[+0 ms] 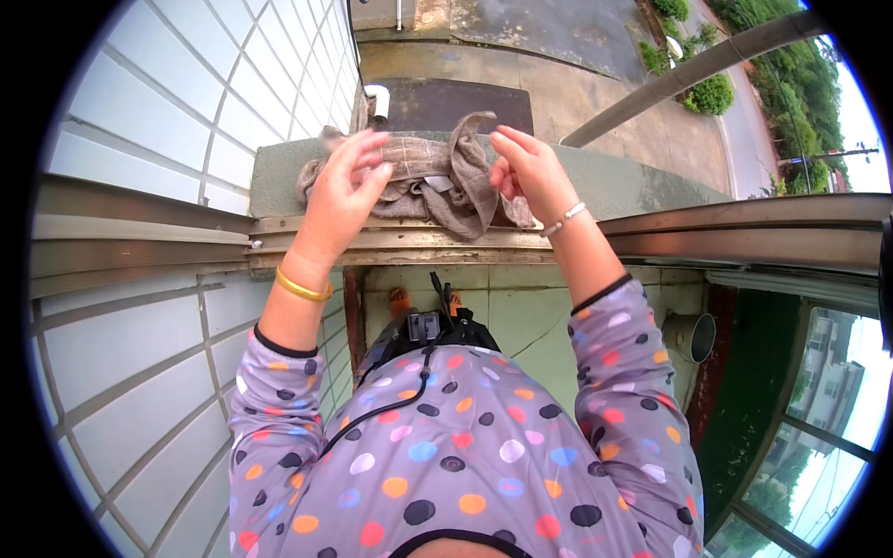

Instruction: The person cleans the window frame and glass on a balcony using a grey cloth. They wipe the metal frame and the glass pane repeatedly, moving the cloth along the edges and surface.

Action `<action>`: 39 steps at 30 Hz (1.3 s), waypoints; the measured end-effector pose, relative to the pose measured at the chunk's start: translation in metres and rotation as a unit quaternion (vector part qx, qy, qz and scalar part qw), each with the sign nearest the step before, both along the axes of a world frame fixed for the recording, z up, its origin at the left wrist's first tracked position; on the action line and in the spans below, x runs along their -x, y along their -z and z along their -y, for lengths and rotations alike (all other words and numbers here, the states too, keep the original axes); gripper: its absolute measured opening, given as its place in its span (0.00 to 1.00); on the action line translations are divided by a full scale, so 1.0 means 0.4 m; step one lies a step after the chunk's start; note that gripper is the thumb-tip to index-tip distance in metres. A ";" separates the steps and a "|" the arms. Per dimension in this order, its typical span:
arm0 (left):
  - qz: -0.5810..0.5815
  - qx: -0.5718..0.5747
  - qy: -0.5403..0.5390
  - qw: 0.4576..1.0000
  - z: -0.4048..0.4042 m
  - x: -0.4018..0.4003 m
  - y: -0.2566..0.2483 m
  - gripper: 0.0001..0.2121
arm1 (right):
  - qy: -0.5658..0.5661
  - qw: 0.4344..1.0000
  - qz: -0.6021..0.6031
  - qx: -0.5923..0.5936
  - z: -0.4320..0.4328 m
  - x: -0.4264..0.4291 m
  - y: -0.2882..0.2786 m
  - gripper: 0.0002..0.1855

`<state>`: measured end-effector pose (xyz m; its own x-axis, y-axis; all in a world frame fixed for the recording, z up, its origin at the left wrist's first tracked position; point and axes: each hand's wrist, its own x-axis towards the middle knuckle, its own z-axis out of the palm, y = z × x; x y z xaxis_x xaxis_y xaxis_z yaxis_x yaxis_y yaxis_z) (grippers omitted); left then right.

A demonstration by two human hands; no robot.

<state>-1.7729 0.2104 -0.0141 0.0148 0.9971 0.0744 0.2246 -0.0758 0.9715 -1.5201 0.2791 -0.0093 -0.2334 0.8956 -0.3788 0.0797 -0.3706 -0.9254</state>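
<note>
A crumpled brown checked cloth (418,157) with pale lines lies on the outer ledge, and its near folds hang over the metal window track (411,240). A small white tag (439,183) shows among the folds. Above the cloth's left part is my left hand (347,185), thumb and fingers apart and nothing visible in the grasp. My right hand (524,167) is at the cloth's right side, close to a raised twisted end. Its index finger points forward while the other fingers curl loosely, with no cloth visible between them.
White wall tiles (160,132) rise on the left. The green-grey ledge (614,174) drops off beyond to a concrete yard (572,111). A thick slanting pole (691,80) stands to the right. Outside is a white pipe elbow (379,101); indoors, a round duct (689,336) juts out.
</note>
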 end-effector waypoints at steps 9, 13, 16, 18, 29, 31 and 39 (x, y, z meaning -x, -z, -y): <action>-0.500 -0.036 -0.027 0.865 0.043 0.050 0.064 0.22 | -0.183 0.831 0.476 -0.221 0.150 -0.012 0.041 0.26; -0.520 -0.044 -0.029 0.853 0.007 0.063 0.074 0.18 | -0.097 0.902 0.350 -0.235 0.127 -0.022 0.069 0.16; -0.482 -0.092 -0.037 0.871 -0.005 0.077 0.090 0.11 | 0.101 0.990 -0.070 -0.063 0.093 -0.037 0.019 0.06; -0.420 -0.097 -0.030 0.902 -0.005 0.079 0.090 0.09 | 0.139 0.957 -0.251 -0.047 0.078 -0.039 -0.004 0.08; -0.026 0.042 0.035 0.998 0.019 0.056 0.025 0.08 | 0.254 0.919 -0.278 -0.117 0.003 -0.127 -0.039 0.09; -0.017 0.035 0.014 0.999 0.018 0.057 0.035 0.08 | 0.232 0.953 -0.161 -0.106 0.012 -0.118 -0.035 0.13; 0.054 0.038 -0.001 0.998 0.010 0.075 0.069 0.09 | -0.178 0.826 0.417 -0.336 0.191 -0.002 -0.032 0.20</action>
